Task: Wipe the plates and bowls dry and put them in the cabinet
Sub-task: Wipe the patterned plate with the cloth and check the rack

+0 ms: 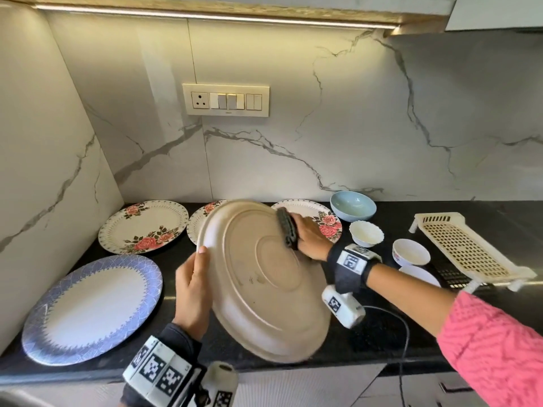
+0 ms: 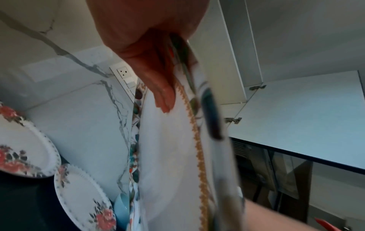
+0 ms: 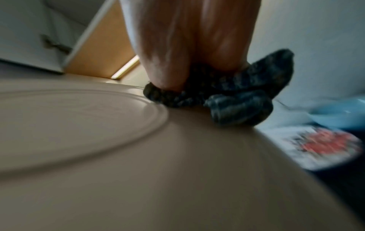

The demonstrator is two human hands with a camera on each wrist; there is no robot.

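On the black counter [image 1: 382, 327] at your far left lies a blue-rimmed plate [image 1: 92, 306], face up, with a rose-patterned plate [image 1: 144, 226] just beyond it near the marble wall. Next comes your left hand [image 1: 194, 292], fingers and thumb curled round the left rim of a large beige plate [image 1: 264, 277], which you hold tilted above the counter with its underside toward you. The left wrist view shows your fingers [image 2: 158, 81] lying on its decorated white face. Behind the held plate a second rose plate [image 1: 202, 215] is partly hidden. Your right hand [image 1: 308, 239] presses a bunched dark cloth [image 1: 286, 232] against the upper right of the plate's underside; the right wrist view shows the fingers [image 3: 187, 54] closed down on the cloth, which touches the plate's back. A third rose plate [image 1: 323, 218] lies under that hand. Farther right stand a light blue bowl [image 1: 352, 205], a scalloped white bowl [image 1: 366, 232] and another white bowl [image 1: 410, 252], near each other but apart. At the far right a cream perforated tray [image 1: 467, 248] sits on the counter.
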